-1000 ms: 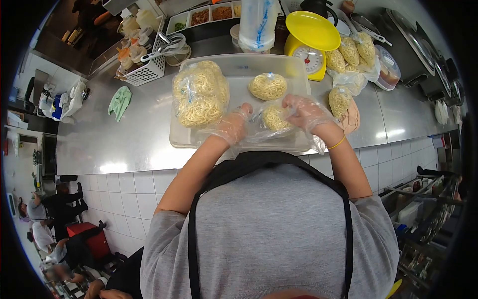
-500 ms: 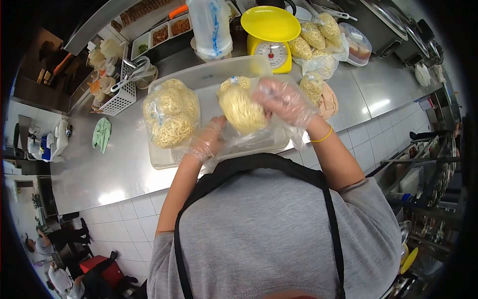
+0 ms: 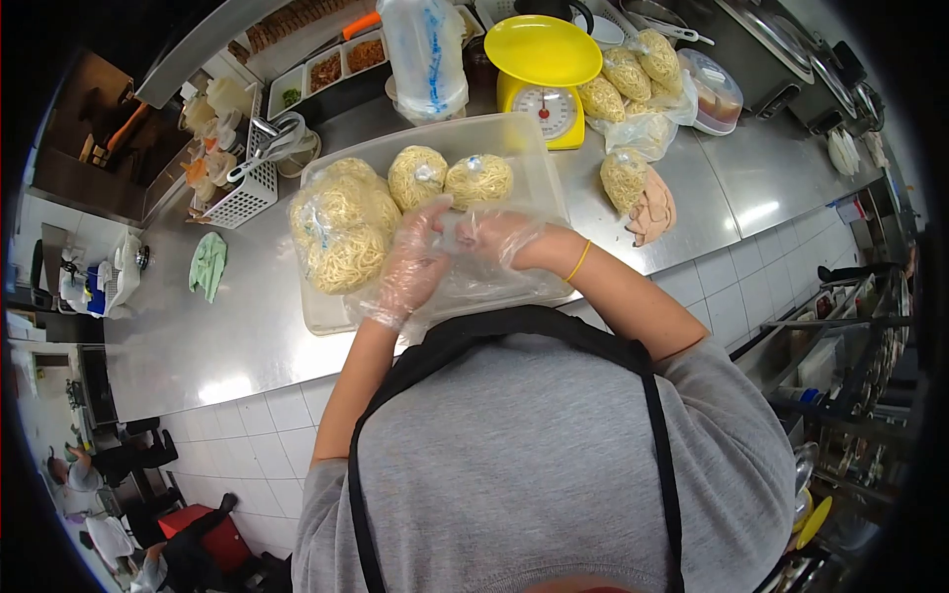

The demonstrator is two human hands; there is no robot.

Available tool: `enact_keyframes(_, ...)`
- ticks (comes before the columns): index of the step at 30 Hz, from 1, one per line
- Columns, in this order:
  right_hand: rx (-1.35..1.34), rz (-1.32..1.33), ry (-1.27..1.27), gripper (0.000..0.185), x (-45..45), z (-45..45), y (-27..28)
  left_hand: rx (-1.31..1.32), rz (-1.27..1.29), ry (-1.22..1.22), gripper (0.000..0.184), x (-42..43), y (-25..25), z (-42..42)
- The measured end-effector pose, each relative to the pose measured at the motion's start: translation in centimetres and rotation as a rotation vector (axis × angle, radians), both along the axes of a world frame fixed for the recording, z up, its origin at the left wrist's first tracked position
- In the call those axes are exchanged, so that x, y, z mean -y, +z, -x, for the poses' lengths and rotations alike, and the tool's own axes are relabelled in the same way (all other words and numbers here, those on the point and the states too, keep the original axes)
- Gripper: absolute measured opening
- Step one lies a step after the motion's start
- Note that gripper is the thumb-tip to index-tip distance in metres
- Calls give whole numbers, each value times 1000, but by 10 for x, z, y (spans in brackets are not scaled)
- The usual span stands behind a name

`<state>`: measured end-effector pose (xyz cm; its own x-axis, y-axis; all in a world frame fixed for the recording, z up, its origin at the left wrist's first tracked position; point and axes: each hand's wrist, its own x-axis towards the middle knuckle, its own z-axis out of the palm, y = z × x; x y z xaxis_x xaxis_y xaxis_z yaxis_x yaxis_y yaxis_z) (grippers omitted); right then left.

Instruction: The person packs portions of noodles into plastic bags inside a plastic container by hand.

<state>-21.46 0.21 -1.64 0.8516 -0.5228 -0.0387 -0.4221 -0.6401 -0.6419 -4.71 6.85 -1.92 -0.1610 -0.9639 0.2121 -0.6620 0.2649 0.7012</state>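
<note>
Both my hands wear loose clear plastic gloves and are close together over the front of a translucent tub [image 3: 534, 148]. My left hand [image 3: 417, 259] points upward, its fingertips pinched at thin clear plastic. My right hand [image 3: 502, 237] is curled, facing the left, on the same plastic. A clear plastic bag [image 3: 494, 282] lies crumpled below them; its outline blends with the gloves. Just beyond my fingers, a small bag of noodles [image 3: 417, 178] sits beside another small noodle bag [image 3: 480, 181]. A large bag of noodles [image 3: 344, 237] fills the tub's left side.
A yellow scale [image 3: 544, 99] and a roll of plastic bags [image 3: 425, 64] stand behind the tub. Several bagged noodle portions [image 3: 628, 74] lie right of the scale; another noodle bag [image 3: 623, 180] rests by a pinkish cloth [image 3: 652, 210]. A green cloth [image 3: 208, 265] lies left.
The noodle portion that was in my right hand now lies at the back of the tub. My right hand has come down and left, close to my left hand.
</note>
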Motion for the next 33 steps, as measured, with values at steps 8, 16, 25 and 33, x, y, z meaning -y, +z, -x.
enact_keyframes(8, -508, 195, 18, 22, -14, 21, 20, 157, 208, -120, 26, -13, 23, -5)
enact_keyframes(16, 64, 843, 69, 19, -26, 14, -10, 133, 256, 76, 60, 4, 17, 7)
enact_keyframes(25, -153, 165, 97, 22, -5, 32, -4, -1125, -582, 90, 60, 28, 42, -28)
enact_keyframes(33, -407, -74, -65, 41, -8, 25, 46, 58, -48, -69, 48, 9, 14, -18)
